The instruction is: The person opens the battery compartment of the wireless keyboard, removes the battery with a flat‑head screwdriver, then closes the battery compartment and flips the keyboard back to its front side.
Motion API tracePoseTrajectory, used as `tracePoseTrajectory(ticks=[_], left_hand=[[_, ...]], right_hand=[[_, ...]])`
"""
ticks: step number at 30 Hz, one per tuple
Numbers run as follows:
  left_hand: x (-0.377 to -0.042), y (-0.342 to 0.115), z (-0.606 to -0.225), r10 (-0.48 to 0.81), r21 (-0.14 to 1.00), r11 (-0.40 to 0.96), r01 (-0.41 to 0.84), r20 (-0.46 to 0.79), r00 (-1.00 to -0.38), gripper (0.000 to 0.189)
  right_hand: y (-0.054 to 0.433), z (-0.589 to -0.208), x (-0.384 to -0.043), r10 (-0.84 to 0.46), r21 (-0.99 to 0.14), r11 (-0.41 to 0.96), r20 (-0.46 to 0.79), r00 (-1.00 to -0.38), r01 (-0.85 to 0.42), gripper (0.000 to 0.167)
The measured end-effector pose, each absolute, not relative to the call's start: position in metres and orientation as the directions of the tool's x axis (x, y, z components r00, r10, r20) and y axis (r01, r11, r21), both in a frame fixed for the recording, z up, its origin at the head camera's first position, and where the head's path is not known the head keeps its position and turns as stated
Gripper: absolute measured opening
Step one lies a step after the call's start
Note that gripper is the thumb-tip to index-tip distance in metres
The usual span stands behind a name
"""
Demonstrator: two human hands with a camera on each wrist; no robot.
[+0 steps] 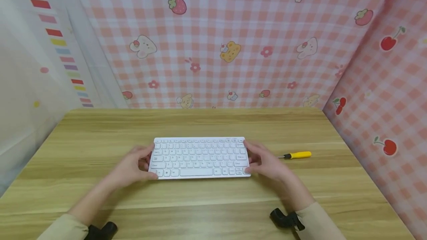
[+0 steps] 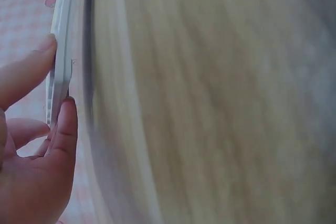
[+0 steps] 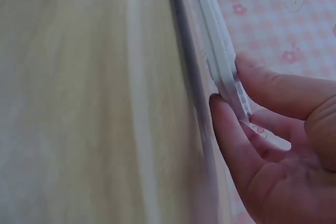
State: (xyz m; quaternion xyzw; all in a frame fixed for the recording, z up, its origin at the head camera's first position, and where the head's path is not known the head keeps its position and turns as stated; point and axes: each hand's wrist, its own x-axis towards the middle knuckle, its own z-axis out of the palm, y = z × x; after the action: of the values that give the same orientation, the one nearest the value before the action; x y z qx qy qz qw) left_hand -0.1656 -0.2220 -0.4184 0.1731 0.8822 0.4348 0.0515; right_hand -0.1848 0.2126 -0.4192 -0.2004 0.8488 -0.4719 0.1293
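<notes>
A white compact keyboard (image 1: 200, 157) is held level between both hands, keys facing up and the space bar along the near side. My left hand (image 1: 133, 166) grips its left end, thumb at the near corner and fingers around the side edge. At the opposite end my right hand (image 1: 265, 160) pinches the side edge in the same way. In the left wrist view the keyboard's thin edge (image 2: 62, 51) lies between thumb and fingers, raised off the wood. The right wrist view shows the keyboard edge (image 3: 218, 40) between thumb and fingertips, with fingers beneath.
A screwdriver with a yellow handle (image 1: 300, 155) lies on the wooden table (image 1: 200, 210), just right of the right hand, its tip partly hidden. Pink checked cloth (image 1: 213, 69) hangs behind the table, with more cloth at both sides. Black wrist straps sit on both forearms.
</notes>
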Motion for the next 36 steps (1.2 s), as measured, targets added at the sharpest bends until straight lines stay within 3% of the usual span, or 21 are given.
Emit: tracePoseTrajectory(ticks=[36], left_hand=[[-0.1698, -0.2157, -0.4276, 0.381, 0.798, 0.56, 0.223, -0.009, -0.924, 0.101]], right_hand=[[0.2154, -0.4208, -0.1797, -0.439, -0.815, 0.54, -0.061, -0.896, -0.209, 0.08]])
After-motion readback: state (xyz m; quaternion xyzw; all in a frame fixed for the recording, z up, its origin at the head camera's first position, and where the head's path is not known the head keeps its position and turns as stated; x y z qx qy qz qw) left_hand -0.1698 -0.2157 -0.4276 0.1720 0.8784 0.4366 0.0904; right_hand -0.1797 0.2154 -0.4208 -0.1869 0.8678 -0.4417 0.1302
